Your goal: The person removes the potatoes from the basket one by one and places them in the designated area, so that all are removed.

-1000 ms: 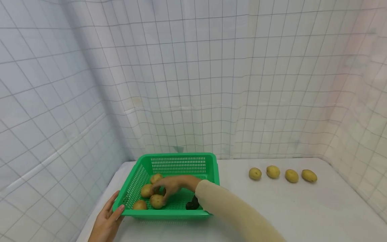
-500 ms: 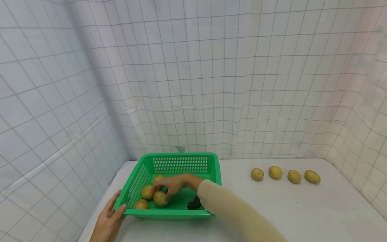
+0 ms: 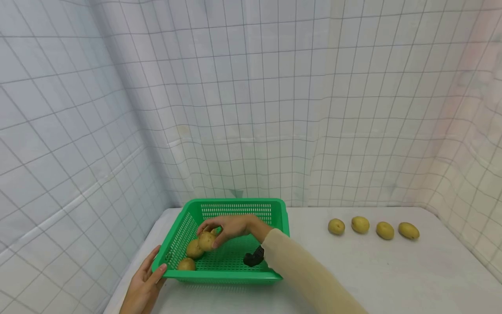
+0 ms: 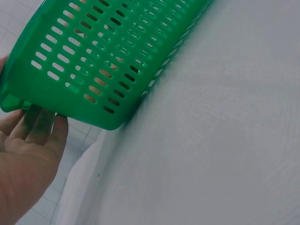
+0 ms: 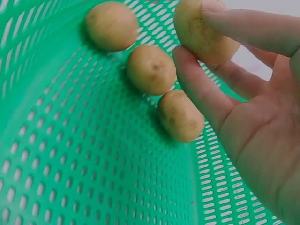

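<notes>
My right hand (image 3: 231, 226) pinches a yellow potato (image 3: 205, 241) between thumb and fingers, raised over the left part of a green slotted plastic basket (image 3: 223, 275). In the right wrist view this potato (image 5: 201, 40) sits at the fingertips, above three others in a slanting row: an upper potato (image 5: 112, 26), a middle potato (image 5: 151, 70) and a lower potato (image 5: 182, 116). My left hand (image 3: 143, 283) grips the basket's near left corner, thumb over the rim. From the left wrist, its fingers (image 4: 58, 131) show under the rim.
Several potatoes (image 3: 360, 224) lie in a row on the white-covered table (image 3: 353, 266), right of the basket. A black lumpy object (image 3: 254, 257) shows below my right wrist. Grid-patterned white curtains (image 3: 251, 131) enclose the table's back and sides.
My right hand has lifted the potato up from the basket floor. The left hand keeps its grip on the corner. The whole scene has shifted slightly right in the head view.
</notes>
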`<state>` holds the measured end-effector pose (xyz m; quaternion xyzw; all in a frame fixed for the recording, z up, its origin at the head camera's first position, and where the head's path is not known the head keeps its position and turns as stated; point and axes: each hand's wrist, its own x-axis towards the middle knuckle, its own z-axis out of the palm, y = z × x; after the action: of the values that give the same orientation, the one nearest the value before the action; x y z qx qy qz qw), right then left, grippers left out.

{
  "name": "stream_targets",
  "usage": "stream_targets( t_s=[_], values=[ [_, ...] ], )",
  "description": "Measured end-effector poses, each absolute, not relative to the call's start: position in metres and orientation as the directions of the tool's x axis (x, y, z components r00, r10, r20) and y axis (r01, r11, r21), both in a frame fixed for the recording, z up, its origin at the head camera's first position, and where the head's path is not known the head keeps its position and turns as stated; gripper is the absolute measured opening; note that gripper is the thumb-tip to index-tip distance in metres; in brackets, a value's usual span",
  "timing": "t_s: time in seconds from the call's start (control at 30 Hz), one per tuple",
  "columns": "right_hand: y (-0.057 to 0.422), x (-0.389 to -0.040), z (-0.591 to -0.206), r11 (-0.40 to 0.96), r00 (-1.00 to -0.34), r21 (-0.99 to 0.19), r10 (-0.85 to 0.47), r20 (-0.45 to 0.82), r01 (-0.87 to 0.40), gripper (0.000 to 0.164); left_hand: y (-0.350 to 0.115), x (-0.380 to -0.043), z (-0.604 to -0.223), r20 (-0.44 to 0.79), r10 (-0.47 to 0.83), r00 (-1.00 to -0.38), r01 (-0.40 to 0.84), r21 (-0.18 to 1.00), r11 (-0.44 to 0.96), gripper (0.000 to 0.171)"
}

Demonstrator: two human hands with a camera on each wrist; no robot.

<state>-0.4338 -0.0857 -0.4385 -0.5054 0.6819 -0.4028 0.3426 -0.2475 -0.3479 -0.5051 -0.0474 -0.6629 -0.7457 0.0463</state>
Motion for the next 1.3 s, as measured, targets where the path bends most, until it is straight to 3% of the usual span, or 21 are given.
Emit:
stream_targets(
  t_s=[0.37, 0.53, 0.67, 1.07, 1.3],
  values=[
    [-0.075, -0.439, -0.430, 0.030, -0.179, -0.987, -0.984, -0.001, -0.158, 0.055, -0.347, -0.244, -0.502, 0.150, -0.011, -0.989, 0.150, 0.978, -0.142, 0.074],
    [-0.072, -0.440, -0.427, -0.018, -0.119, -0.996, -0.992, 0.028, -0.089, 0.057, -0.347, -0.242, -0.501, 0.157, -0.006, -0.988, 0.156, 0.978, -0.139, 0.075],
    [-0.071, -0.439, -0.428, -0.049, -0.107, -0.998, -0.993, 0.054, -0.043, 0.058, -0.347, -0.240, -0.503, 0.157, -0.020, -0.987, 0.158, 0.976, -0.152, 0.075],
    [-0.061, -0.433, -0.422, -0.008, -0.144, -0.992, -0.989, 0.027, -0.130, 0.054, -0.337, -0.245, -0.499, 0.102, -0.015, -0.995, 0.103, 0.979, -0.179, 0.078],
    [-0.055, -0.432, -0.412, 0.004, -0.135, -0.994, -0.991, 0.011, -0.109, 0.058, -0.341, -0.241, -0.496, 0.095, -0.025, -0.995, 0.098, 0.983, -0.155, 0.078]
  ],
)
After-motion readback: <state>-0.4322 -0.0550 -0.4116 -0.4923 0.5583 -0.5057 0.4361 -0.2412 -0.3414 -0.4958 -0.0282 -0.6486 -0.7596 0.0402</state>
